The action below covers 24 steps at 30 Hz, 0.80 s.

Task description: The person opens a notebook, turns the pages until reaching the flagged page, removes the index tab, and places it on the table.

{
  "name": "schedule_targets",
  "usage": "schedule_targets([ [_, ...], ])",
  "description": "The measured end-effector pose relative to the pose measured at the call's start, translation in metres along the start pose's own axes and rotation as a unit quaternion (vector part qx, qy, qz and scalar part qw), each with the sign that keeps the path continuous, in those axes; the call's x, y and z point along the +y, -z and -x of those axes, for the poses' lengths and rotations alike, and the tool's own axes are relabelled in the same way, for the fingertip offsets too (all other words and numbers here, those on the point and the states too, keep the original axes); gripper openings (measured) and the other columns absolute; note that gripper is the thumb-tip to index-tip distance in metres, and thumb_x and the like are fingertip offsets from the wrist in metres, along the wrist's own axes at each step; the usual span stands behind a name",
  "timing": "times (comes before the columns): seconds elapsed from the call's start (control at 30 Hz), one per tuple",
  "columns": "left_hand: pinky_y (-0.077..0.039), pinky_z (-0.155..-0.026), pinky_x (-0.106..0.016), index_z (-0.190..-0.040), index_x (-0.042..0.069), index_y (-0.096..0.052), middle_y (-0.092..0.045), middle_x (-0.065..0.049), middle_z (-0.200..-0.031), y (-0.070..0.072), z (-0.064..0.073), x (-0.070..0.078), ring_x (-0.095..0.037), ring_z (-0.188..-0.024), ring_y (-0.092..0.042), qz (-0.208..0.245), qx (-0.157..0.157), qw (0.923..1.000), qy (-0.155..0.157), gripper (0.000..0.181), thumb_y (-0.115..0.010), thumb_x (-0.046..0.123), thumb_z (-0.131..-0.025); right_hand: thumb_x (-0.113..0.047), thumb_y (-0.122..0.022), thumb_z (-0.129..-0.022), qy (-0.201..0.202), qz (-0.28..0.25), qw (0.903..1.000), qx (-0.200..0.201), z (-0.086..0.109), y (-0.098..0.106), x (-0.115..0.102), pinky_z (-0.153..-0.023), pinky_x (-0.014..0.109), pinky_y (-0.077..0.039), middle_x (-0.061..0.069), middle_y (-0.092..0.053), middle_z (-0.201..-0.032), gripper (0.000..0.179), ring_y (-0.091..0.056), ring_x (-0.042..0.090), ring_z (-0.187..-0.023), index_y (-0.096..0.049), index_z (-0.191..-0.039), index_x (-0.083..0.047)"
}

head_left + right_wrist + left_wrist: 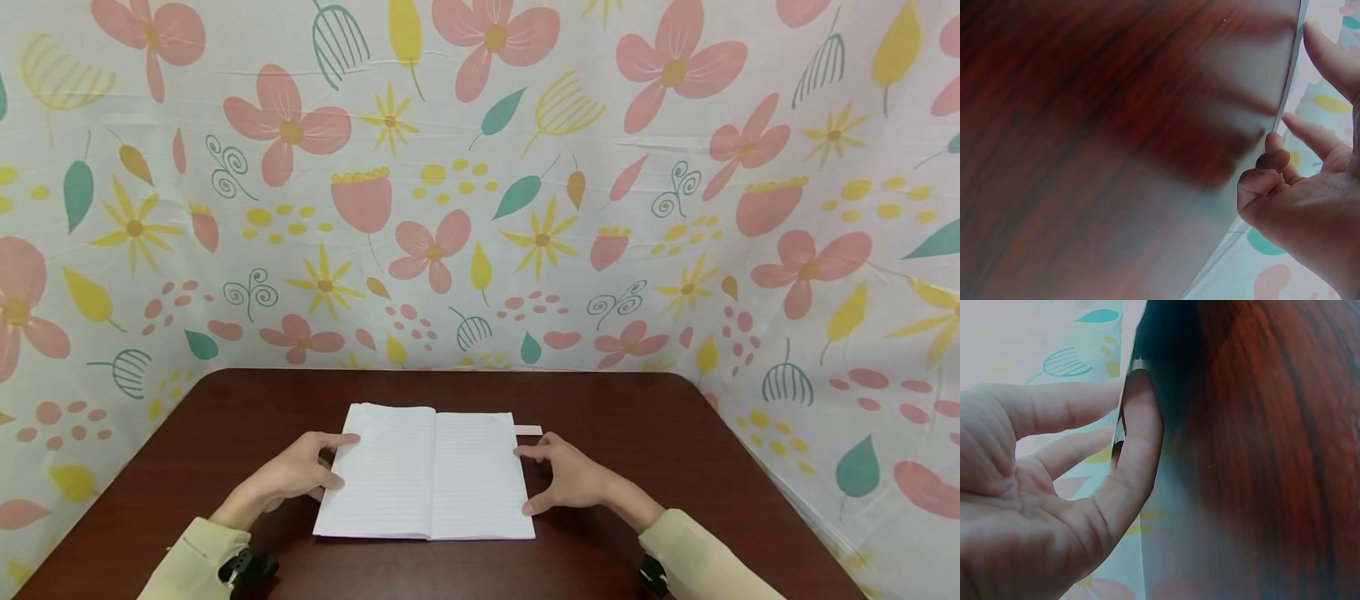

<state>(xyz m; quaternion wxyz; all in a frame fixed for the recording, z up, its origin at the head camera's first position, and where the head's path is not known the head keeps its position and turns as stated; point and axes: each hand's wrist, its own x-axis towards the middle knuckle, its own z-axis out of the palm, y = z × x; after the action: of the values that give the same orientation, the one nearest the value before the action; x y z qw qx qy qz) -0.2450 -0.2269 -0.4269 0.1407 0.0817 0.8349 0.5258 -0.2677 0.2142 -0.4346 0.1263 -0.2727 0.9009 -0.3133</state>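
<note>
An open notebook [480, 475] with ruled white pages lies on the brown table, its two halves spread flat. At its left edge my left hand [300, 471] holds the margin, thumb and index finger over the page. Close up in the left wrist view, another finger [1141, 425] of that hand passes beneath the edge, on the table side. My right hand [573, 475] touches the right edge with extended index finger and thumb, set wide apart. Its other fingers [1263, 178] curl near the tabletop in the right wrist view.
A small white strip [528, 430] sticks out beside the notebook's upper right edge, just beyond my right index finger. The dark wooden table [637, 417] has rounded far corners. Behind it hangs a flower-patterned cloth [435, 250], also along both sides.
</note>
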Motion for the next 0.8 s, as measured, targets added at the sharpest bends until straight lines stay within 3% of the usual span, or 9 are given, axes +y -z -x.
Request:
schedule_targets([
  [0.8, -0.062, -0.067, -0.043, -0.149, -0.009, -0.052, -0.054, -0.026, -0.127, 0.0, 0.0, 0.0, -0.029, -0.077, -0.073, -0.007, -0.002, 1.0, -0.004, 0.069, -0.073, -0.016, -0.084, -0.031, -0.094, -0.078, 0.034, 0.015, 0.9993, -0.001, -0.009, -0.005, -0.015, -0.085, 0.038, -0.048, 0.013, -0.051, -0.117, 0.082, -0.05, 0.028, -0.106, -0.06, -0.146, 0.001],
])
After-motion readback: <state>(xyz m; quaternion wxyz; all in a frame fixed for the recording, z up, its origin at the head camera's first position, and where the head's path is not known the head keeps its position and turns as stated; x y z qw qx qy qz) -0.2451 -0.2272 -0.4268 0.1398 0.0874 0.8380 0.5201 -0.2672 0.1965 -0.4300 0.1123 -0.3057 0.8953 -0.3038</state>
